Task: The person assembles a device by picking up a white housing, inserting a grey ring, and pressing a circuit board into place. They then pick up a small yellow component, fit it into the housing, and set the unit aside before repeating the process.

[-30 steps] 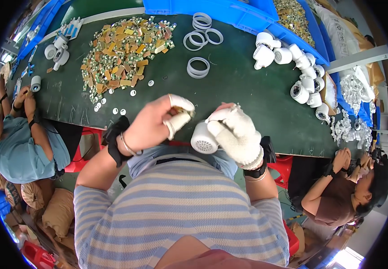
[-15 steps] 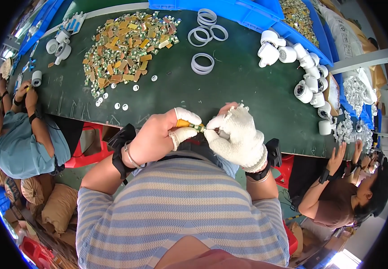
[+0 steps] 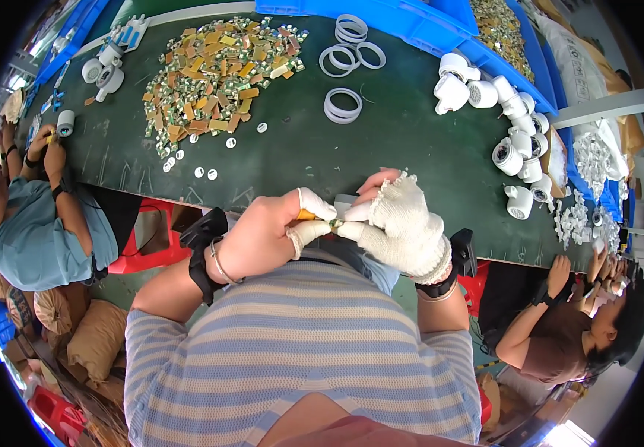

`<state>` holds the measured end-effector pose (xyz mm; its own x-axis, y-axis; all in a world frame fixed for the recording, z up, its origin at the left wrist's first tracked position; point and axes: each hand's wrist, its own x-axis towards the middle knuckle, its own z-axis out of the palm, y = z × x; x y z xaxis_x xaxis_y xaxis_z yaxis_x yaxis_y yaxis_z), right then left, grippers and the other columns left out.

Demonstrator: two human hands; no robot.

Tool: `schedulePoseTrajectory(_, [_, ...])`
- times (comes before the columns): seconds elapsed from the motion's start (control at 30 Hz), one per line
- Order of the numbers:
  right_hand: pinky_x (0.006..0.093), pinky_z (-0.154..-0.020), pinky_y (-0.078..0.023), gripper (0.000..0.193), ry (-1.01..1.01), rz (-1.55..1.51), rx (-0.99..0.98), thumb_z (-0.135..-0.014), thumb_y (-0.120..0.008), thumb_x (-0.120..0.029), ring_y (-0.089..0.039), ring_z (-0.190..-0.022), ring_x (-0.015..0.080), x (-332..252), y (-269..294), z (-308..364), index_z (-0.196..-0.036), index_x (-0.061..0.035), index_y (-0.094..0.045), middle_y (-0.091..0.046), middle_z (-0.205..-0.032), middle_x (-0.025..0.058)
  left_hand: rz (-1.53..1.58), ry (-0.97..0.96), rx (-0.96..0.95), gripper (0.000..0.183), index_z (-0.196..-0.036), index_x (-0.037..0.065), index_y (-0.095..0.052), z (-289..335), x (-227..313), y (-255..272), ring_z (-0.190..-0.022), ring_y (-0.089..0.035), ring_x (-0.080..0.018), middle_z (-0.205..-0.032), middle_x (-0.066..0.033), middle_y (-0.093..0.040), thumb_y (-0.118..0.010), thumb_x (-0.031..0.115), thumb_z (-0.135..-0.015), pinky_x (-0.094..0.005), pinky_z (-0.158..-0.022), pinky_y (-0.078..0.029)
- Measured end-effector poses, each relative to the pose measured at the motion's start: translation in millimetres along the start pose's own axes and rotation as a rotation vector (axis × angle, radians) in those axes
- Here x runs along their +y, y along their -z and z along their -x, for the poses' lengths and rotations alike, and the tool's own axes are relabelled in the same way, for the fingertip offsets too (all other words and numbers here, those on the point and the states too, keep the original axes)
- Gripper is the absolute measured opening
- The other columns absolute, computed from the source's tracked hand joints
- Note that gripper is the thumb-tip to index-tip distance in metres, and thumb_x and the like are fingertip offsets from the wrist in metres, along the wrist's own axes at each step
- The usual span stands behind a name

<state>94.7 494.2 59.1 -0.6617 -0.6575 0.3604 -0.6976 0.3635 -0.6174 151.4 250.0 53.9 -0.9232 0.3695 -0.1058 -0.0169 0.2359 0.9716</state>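
Note:
My left hand, with white covers on its thumb and forefinger, pinches a small green circuit board. An orange-yellow piece shows between those same fingers. My right hand wears a white knit glove with bare fingertips showing at the top. Its thumb and forefinger close on the board's other end, so the fingertips of both hands nearly meet. Most of the board is hidden by the fingers. Just behind them a pale grey object shows in part; its kind is unclear. Both hands are above the table's near edge.
On the green table lies a large heap of small circuit boards, with white discs nearby. White rings lie in the middle, white camera housings at right. Blue bins line the back. Co-workers sit on both sides.
My fingertips have drawn together over the board, covering more of it. A white housing at the right has shifted left and turned. The right co-worker's raised hand has lowered. The view has shifted slightly.

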Motion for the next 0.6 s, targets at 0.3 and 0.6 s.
schedulePoseTrajectory(0.3, [0.0459,-0.081,-0.05,0.017,0.104,0.018,0.004,-0.074,-0.086,-0.021,-0.064,-0.088,0.0283,0,-11,-12,-0.083,-0.0181,-0.073,-0.065,-0.082,0.0017,-0.286,-0.232,0.135,0.021,-0.109,0.008,-0.07,7,-10,-4,-0.081,-0.071,-0.036,-0.092,-0.0135,-0.073,-0.078,0.003,-0.09,-0.0388,-0.069,-0.055])
schedulePoseTrajectory(0.6, [0.0383,-0.092,-0.053,0.031,-0.208,-0.21,0.248,-0.084,-0.08,-0.008,-0.066,-0.104,0.0276,-14,-4,11,-0.115,-0.0047,-0.072,-0.07,-0.115,0.0151,-0.201,-0.011,0.638,0.021,-0.116,0.003,-0.071,37,27,104,-0.094,-0.07,-0.0113,-0.101,-0.0062,-0.074,-0.075,0.007,-0.096,-0.0291,-0.08,-0.056])
